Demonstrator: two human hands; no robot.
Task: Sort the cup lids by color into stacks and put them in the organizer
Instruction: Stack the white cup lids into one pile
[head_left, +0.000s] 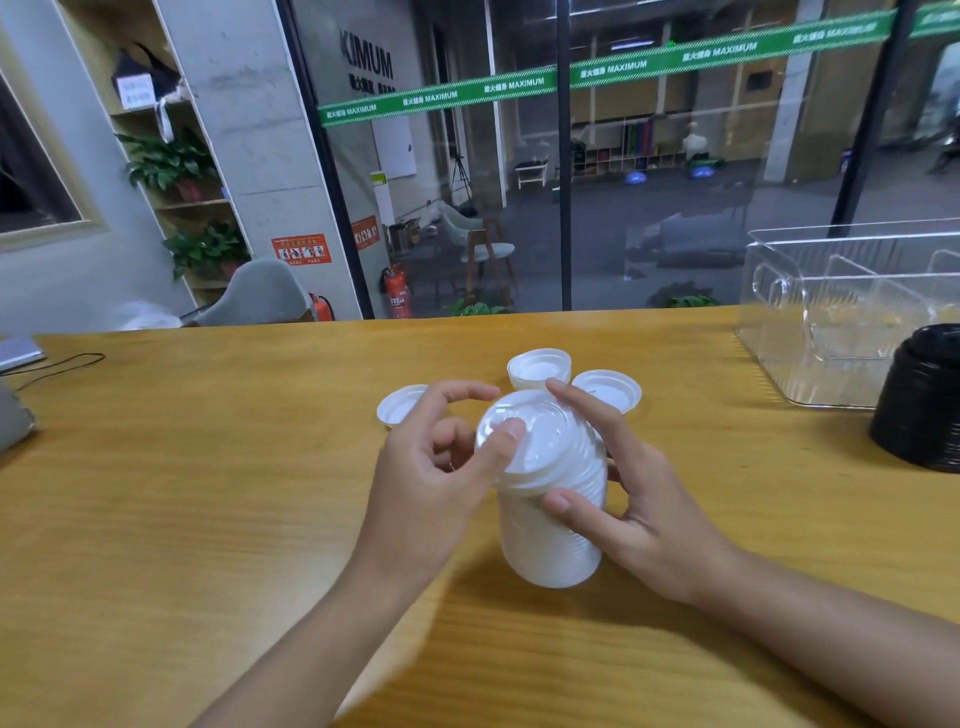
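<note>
A tall stack of white cup lids (550, 525) is held tilted above the middle of the wooden table (208, 493). My right hand (639, 488) grips the stack from the right, thumb across its side. My left hand (436, 467) pinches the top lid, its thumb on the lid's rim. Three loose white lids lie behind the hands: one on the left (397, 404), one in the middle (539, 367), one on the right (613, 388). A stack of black lids (922, 402) stands at the right edge. The clear plastic organizer (810, 322) stands behind it.
A cable (57, 364) and a grey device (18, 353) lie at the table's far left. A glass wall runs behind the table's far edge.
</note>
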